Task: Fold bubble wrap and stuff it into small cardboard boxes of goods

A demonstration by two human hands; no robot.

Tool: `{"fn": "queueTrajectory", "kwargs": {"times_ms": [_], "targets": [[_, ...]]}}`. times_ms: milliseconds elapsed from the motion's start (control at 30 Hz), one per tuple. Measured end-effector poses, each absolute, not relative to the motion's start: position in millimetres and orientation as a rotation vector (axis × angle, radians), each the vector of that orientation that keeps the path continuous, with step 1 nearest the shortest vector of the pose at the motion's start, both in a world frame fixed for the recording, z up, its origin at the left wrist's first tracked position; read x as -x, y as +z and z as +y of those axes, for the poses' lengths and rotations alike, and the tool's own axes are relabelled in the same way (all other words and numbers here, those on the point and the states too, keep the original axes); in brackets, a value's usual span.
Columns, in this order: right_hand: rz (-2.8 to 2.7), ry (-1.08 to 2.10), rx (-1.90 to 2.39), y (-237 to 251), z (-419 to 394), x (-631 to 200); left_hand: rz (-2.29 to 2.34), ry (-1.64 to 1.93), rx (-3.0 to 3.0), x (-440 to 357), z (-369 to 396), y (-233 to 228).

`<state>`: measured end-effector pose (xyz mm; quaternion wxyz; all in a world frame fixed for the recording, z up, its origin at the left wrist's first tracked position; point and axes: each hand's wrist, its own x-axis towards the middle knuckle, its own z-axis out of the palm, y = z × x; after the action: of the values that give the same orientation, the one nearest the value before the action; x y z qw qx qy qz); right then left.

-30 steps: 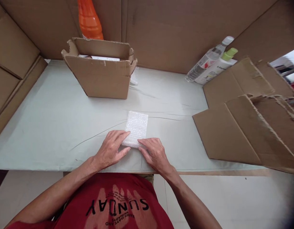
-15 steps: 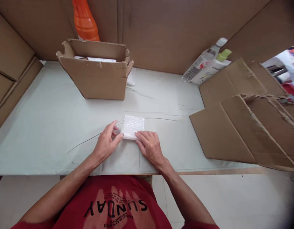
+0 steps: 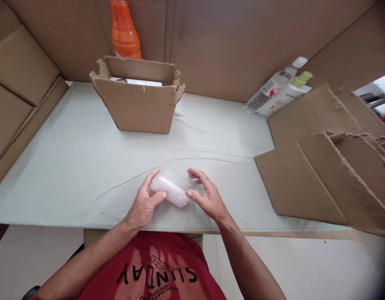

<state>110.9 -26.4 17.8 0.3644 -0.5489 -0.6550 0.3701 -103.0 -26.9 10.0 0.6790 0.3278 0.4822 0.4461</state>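
Observation:
A small bundle rolled in bubble wrap (image 3: 171, 190) is held just above the pale green table cover (image 3: 70, 158), near the front edge. My left hand (image 3: 145, 200) grips its left end with thumb and fingers. My right hand (image 3: 205, 196) holds its right end, fingers curled over the top. What is inside the wrap is hidden.
An open cardboard box (image 3: 138, 98) stands at the back, white items inside, an orange bottle (image 3: 124, 31) behind it. Two plastic bottles (image 3: 280, 89) lie at the back right. Flattened torn cardboard sheets (image 3: 323, 166) cover the right side. Cardboard walls enclose the back and left.
The flat bubble-wrap sheet has been rolled toward me into a small bundle, and both hands have lifted it off the table.

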Motion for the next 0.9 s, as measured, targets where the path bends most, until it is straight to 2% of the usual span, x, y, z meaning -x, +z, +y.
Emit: {"fn": "queueTrajectory", "kwargs": {"times_ms": [133, 267, 367, 567, 633, 767, 900], "targets": [[-1.539, 1.292, 1.324, 5.9, -23.7, -94.2, 1.161, 1.065, -0.785, 103.9, -29.0, 7.6], [-1.471, 1.269, 1.328, -0.5, -21.2, -86.7, 1.197, 1.037, -0.858, 112.0, -23.5, -2.2], [-1.499, 1.190, 1.330, 11.1, -7.0, -99.1, 1.244, 1.100, -1.190, 134.7, -1.5, 7.8], [-1.486, 1.010, 1.353, 72.1, 40.7, -132.0, 1.468, 1.474, -2.380, 190.3, 106.3, 95.5], [-1.476, 0.947, 1.326, 94.9, 59.3, -136.2, 1.494, 1.397, -2.567, 196.7, 149.0, 117.3], [-1.515, 0.773, 1.259, 141.0, 102.5, -136.9, 1.550, 1.093, -2.694, 194.0, 198.7, 127.2], [-1.722, 0.484, 1.252, 189.6, 142.6, -130.3, 1.479, 1.075, -2.796, 188.9, 175.0, 123.6]]}}
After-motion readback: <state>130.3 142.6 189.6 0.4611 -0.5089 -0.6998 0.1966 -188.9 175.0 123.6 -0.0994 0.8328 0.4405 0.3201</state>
